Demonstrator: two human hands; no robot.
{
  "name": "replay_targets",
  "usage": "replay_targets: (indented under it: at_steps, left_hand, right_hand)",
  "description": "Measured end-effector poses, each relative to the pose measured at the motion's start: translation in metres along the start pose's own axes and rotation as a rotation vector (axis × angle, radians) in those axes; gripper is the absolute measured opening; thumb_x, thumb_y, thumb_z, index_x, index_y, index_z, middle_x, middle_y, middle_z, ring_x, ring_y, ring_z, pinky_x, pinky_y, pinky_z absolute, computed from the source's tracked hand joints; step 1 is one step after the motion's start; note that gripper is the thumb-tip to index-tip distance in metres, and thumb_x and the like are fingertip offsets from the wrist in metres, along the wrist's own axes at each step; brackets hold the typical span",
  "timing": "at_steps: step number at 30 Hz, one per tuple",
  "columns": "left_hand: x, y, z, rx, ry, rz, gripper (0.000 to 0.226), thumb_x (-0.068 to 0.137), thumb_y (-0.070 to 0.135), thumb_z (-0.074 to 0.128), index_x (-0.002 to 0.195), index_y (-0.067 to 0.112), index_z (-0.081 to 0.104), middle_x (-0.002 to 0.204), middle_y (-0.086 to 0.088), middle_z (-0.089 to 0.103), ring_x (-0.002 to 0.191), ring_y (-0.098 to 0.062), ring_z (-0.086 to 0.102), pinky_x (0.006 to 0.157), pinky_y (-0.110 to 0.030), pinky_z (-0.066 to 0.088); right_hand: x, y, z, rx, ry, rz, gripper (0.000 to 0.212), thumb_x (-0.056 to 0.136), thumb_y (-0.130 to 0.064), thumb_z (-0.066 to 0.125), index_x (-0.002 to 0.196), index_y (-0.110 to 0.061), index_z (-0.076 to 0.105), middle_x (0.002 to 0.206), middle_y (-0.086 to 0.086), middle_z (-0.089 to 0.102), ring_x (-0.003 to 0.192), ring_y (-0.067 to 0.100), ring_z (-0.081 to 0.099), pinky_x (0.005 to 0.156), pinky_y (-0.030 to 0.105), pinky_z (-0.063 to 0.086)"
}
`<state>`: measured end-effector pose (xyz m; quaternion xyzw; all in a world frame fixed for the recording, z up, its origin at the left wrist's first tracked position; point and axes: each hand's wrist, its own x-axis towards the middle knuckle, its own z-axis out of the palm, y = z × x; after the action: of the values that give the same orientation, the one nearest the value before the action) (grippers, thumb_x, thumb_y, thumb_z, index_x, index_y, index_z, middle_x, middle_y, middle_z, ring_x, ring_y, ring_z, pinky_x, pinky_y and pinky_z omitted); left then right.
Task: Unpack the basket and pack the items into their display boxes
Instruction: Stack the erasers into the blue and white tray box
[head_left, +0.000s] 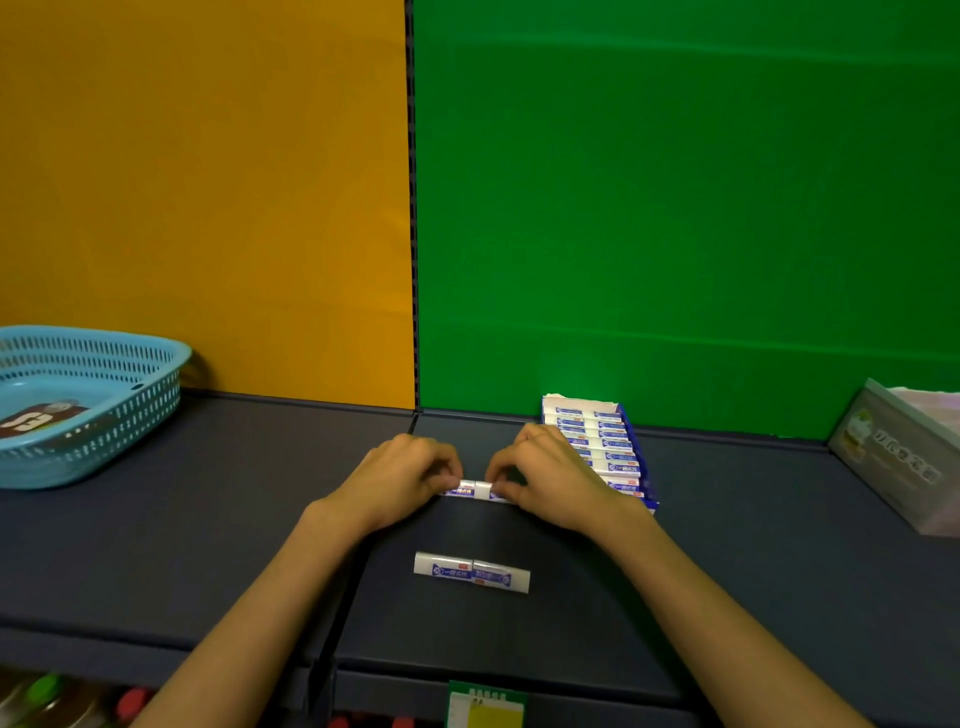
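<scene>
Nearest on the dark shelf (208, 545) lie two small white-and-blue packets (471, 571) end to end. Just beyond, the left hand (400, 480) and right hand (550, 480) each pinch another such packet pair (475, 490) with curled fingers. Behind the right hand stands the blue display box (597, 447), filled with matching packets. Far left sits a turquoise basket (104, 410).

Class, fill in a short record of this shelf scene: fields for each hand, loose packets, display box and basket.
left hand: pinches held packets at their left end
right hand: pinches the same packets' right end
loose packets: two end to end, on shelf, nearer the person
display box: behind right hand, rows of packets
basket: far left, one brown item inside
</scene>
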<state>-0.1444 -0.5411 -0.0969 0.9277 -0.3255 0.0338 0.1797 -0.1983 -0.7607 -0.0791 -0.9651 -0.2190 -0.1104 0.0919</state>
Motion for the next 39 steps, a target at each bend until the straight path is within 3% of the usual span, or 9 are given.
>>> replay_targets:
  at_steps: [6,10,15,19,28,33,39]
  left_hand:
    - [0.013,-0.001,0.004,0.146,0.091,0.007,0.018,0.097,0.043,0.057,0.108,0.034,0.069,0.105,0.013,0.069,0.097,-0.013,0.061,0.077,-0.036,0.051]
    - [0.014,-0.001,0.006,0.189,0.083,0.029,0.023,0.099,0.043,0.054,0.113,0.033,0.069,0.11,0.011,0.069,0.1,-0.014,0.061,0.08,-0.037,0.051]
    - [0.013,-0.002,0.002,0.211,0.012,0.035,0.031,0.095,0.051,0.056,0.121,0.037,0.066,0.112,0.012,0.068,0.101,-0.014,0.06,0.082,-0.04,0.052]
    - [0.016,-0.001,0.0,0.222,-0.012,0.022,0.032,0.093,0.047,0.062,0.122,0.034,0.066,0.114,0.01,0.066,0.103,-0.016,0.059,0.083,-0.039,0.051]
    - [0.021,0.003,0.003,0.173,0.081,0.02,0.031,0.101,0.049,0.045,0.12,0.029,0.06,0.112,0.006,0.063,0.1,-0.016,0.059,0.078,-0.037,0.05]
    - [0.031,0.028,-0.003,0.089,0.191,0.102,0.032,0.102,0.047,0.045,0.125,0.029,0.057,0.117,0.01,0.062,0.102,-0.01,0.057,0.082,-0.034,0.049]
    - [0.046,0.071,-0.003,0.059,0.183,0.214,0.034,0.101,0.049,0.046,0.126,0.029,0.057,0.118,0.01,0.063,0.101,-0.007,0.057,0.086,-0.032,0.051]
  right_hand:
    - [0.014,0.008,0.002,-0.082,0.002,0.011,0.022,0.093,-0.037,0.064,0.113,-0.03,0.073,0.102,-0.007,0.071,0.104,0.018,0.048,0.089,0.032,0.031]
    - [0.014,0.011,0.001,-0.09,-0.024,0.017,0.032,0.088,-0.043,0.07,0.118,-0.031,0.071,0.104,-0.007,0.072,0.104,0.018,0.048,0.083,0.031,0.027]
    - [0.02,0.012,0.0,-0.106,-0.041,0.033,0.033,0.087,-0.041,0.072,0.118,-0.03,0.071,0.108,-0.008,0.072,0.107,0.019,0.051,0.087,0.033,0.031]
    - [0.022,0.015,0.004,-0.081,-0.047,0.042,0.026,0.089,-0.036,0.071,0.114,-0.028,0.071,0.108,-0.007,0.071,0.108,0.019,0.051,0.091,0.034,0.033]
    - [0.016,0.026,-0.009,0.122,0.088,0.055,0.018,0.087,-0.029,0.073,0.104,-0.026,0.071,0.099,-0.009,0.07,0.094,0.013,0.056,0.088,0.035,0.045]
    - [-0.001,0.048,-0.03,0.309,0.145,0.161,0.017,0.079,-0.02,0.076,0.095,-0.025,0.075,0.091,-0.011,0.071,0.086,0.004,0.062,0.082,0.03,0.051]
    - [-0.031,0.079,-0.043,0.238,0.1,0.282,0.022,0.075,-0.022,0.078,0.095,-0.028,0.073,0.095,-0.011,0.068,0.088,0.007,0.061,0.084,0.036,0.053]
